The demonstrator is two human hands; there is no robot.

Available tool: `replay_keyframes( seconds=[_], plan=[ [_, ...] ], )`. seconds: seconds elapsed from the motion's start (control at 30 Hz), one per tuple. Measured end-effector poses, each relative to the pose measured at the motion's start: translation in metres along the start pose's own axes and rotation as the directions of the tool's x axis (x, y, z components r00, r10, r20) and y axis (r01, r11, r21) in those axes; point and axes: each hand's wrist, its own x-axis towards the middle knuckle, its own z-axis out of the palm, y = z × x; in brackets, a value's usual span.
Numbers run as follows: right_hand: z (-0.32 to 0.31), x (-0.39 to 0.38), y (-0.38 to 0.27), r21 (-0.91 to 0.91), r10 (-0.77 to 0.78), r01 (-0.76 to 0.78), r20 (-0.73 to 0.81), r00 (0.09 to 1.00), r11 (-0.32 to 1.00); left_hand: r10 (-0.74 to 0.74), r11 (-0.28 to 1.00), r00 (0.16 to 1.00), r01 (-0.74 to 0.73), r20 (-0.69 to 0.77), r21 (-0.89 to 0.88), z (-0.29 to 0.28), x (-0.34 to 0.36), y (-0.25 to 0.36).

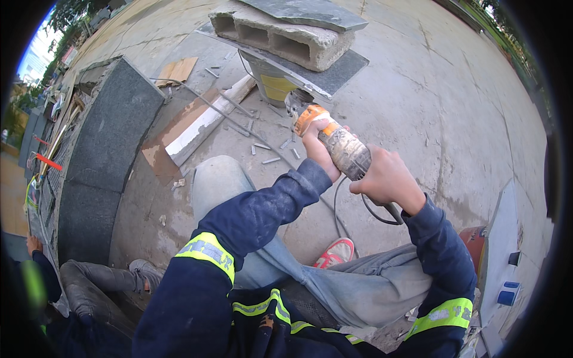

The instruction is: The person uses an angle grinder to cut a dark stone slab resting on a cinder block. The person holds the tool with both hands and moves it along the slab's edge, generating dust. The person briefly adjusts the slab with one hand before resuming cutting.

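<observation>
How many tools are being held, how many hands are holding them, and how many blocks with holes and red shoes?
Power tool: 1
Holding it, left hand and right hand: 2
Block with holes: 1
Red-and-white shoe: 1
Total: 5

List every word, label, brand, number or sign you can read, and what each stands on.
None can be read clearly.
Power tool: casing dusty, any lettering too blurred.
Yellow-marked bucket: any lettering too small.
Red container: markings too blurred.
</observation>
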Motion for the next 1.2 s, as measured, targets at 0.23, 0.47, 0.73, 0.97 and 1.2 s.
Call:
replay_keyframes(
  seconds=[0.23, 0.47, 0.73, 0.97, 1.2],
  plan=[
    [0.009, 0.013, 0.003, 0.012, -0.036, 0.036, -0.01, 0.999, 0.999, -0.004, 1.0, 1.0, 0.004, -0.011, 0.005, -0.005, 0.01, 0.008],
    [0.015, 0.021, 0.004, 0.008, -0.032, 0.032, -0.015, 0.999, 0.999, 0.011, 1.0, 1.0, -0.011, -0.023, 0.011, -0.007, 0.014, 0.01],
    [0.005, 0.011, -0.001, 0.019, -0.01, 0.01, -0.007, 1.0, 1.0, -0.008, 1.0, 0.999, 0.008, -0.031, -0.013, -0.004, 0.008, 0.005],
    [-0.001, 0.002, -0.004, -0.002, -0.007, 0.007, -0.003, 1.0, 1.0, -0.005, 1.0, 1.0, 0.005, -0.029, 0.001, -0.001, 0.002, 0.002],
    [0.007, -0.008, 0.016, 0.01, -0.008, 0.009, -0.022, 1.0, 1.0, -0.049, 0.999, 0.999, 0.049, -0.012, 0.02, -0.002, 0.002, -0.016]
  ],
)
